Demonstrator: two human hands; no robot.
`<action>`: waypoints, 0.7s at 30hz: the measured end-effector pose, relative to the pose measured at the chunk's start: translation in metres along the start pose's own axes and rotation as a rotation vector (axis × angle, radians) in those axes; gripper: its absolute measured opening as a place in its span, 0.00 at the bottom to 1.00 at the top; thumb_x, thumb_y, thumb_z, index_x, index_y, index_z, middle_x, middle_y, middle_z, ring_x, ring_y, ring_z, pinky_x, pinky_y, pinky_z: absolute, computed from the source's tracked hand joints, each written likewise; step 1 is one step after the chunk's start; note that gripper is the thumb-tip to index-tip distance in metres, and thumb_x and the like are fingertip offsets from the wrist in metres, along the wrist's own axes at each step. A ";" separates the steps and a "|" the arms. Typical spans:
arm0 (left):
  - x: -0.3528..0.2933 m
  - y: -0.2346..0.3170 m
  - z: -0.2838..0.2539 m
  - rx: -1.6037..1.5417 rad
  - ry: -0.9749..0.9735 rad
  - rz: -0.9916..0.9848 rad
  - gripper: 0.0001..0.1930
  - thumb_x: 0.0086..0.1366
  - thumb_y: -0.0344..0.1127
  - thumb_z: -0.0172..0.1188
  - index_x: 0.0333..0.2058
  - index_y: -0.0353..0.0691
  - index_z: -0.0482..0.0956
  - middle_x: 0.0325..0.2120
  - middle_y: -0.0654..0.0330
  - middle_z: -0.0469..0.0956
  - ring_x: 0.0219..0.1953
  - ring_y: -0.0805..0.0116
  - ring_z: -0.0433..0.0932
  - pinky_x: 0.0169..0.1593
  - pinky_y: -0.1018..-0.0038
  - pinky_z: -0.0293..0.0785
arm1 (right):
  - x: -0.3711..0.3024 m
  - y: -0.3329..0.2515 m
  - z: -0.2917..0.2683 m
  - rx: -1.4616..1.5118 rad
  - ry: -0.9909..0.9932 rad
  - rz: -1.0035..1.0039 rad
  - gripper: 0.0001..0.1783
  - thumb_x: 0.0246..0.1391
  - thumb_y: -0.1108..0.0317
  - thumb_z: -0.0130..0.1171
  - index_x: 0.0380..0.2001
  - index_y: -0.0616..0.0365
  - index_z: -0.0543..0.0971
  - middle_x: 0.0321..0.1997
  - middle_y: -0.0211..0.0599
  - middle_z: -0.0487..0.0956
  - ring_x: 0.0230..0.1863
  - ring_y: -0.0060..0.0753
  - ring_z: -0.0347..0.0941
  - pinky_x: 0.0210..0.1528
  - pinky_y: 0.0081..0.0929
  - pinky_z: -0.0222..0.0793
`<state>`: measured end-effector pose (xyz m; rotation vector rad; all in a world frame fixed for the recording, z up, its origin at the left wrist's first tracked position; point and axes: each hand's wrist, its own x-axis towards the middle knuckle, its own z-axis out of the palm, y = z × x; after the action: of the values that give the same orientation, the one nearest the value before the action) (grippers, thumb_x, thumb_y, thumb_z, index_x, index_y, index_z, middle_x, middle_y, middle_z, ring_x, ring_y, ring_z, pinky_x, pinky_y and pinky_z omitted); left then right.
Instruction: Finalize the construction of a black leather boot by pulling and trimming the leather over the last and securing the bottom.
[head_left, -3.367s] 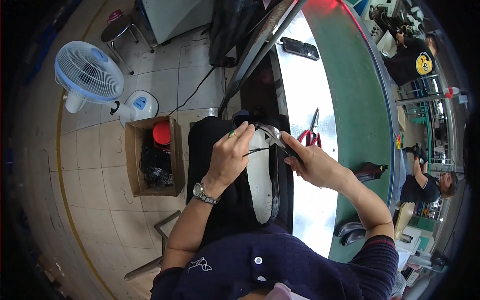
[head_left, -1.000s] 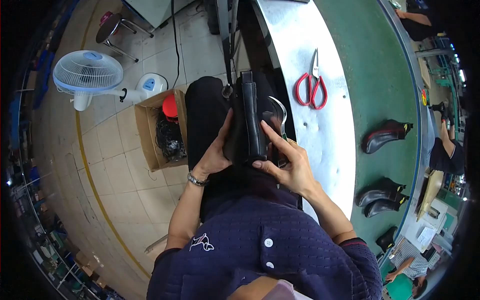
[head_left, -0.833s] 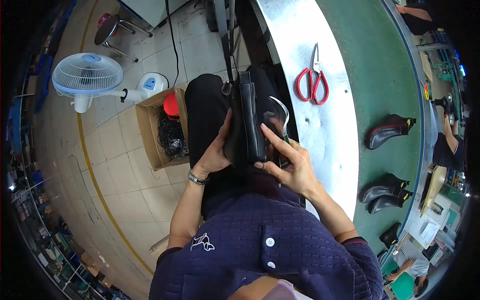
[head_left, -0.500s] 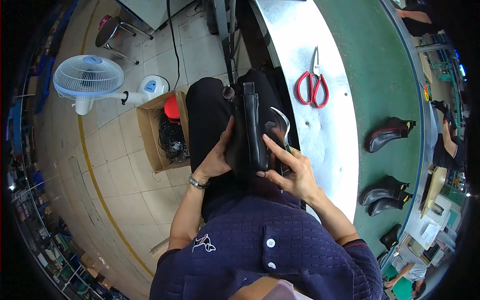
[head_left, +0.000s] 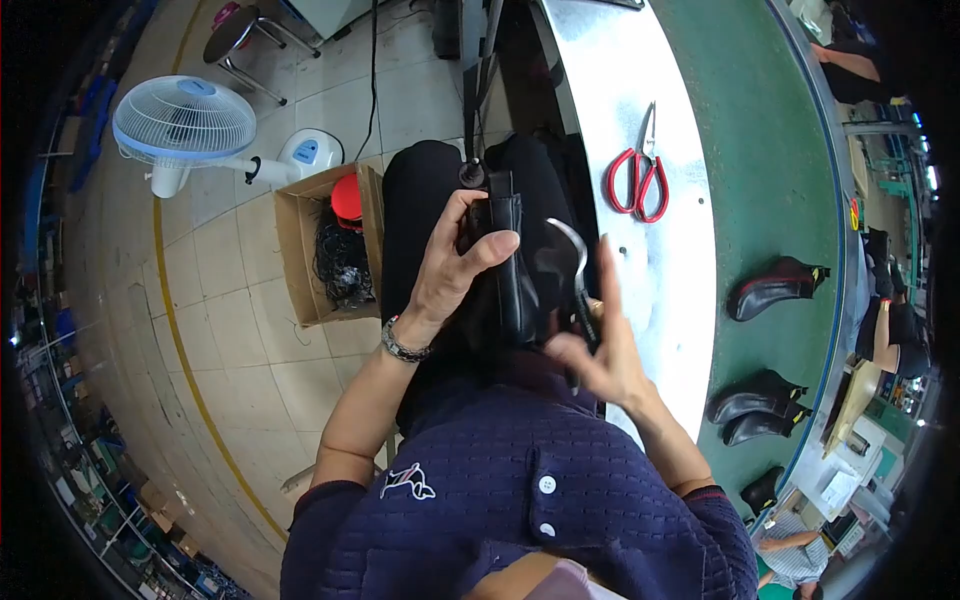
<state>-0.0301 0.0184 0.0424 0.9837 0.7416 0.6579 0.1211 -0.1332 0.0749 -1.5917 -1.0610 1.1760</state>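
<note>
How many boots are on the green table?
4 that I can see: one dark red and black boot highest up, two black boots side by side below, and one dark boot lowest. More may be hidden.

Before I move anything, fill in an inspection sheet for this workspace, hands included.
Surface: metal bench with scissors on it; green table beyond, bearing other boots.
Job's things: black boot over the lap; hooked tool beside it.
Clutter: box holding a red container and a black tangle.
Left hand: grips the black boot.
Right hand: blurred, holds the hooked tool.
Cables: black cable on the floor, running toward the box.
Surroundings: fan, stool, yellow floor line; co-workers partly visible at right.
</note>
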 end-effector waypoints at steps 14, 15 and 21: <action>0.003 -0.003 0.004 0.092 0.009 0.026 0.25 0.54 0.48 0.67 0.42 0.39 0.70 0.30 0.66 0.72 0.34 0.79 0.70 0.41 0.78 0.68 | 0.000 0.003 -0.043 0.422 -0.443 0.400 0.20 0.49 0.79 0.64 0.46 0.61 0.72 0.38 0.39 0.79 0.33 0.24 0.76 0.34 0.21 0.72; 0.002 -0.005 0.004 0.131 0.012 0.033 0.26 0.54 0.50 0.67 0.43 0.38 0.70 0.31 0.64 0.72 0.34 0.77 0.71 0.41 0.78 0.69 | 0.004 -0.005 -0.039 0.360 -0.462 0.383 0.16 0.54 0.71 0.64 0.45 0.62 0.75 0.35 0.35 0.79 0.31 0.21 0.74 0.32 0.21 0.71; -0.006 -0.018 0.003 0.311 0.057 0.065 0.29 0.55 0.56 0.65 0.45 0.39 0.70 0.36 0.59 0.69 0.39 0.70 0.68 0.45 0.73 0.66 | 0.021 -0.018 -0.032 -0.001 -0.615 0.477 0.30 0.62 0.43 0.50 0.24 0.62 0.81 0.19 0.32 0.77 0.19 0.23 0.71 0.22 0.23 0.67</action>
<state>-0.0278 0.0050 0.0286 1.2823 0.8826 0.6409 0.1538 -0.1134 0.0928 -1.5654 -1.0706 2.0784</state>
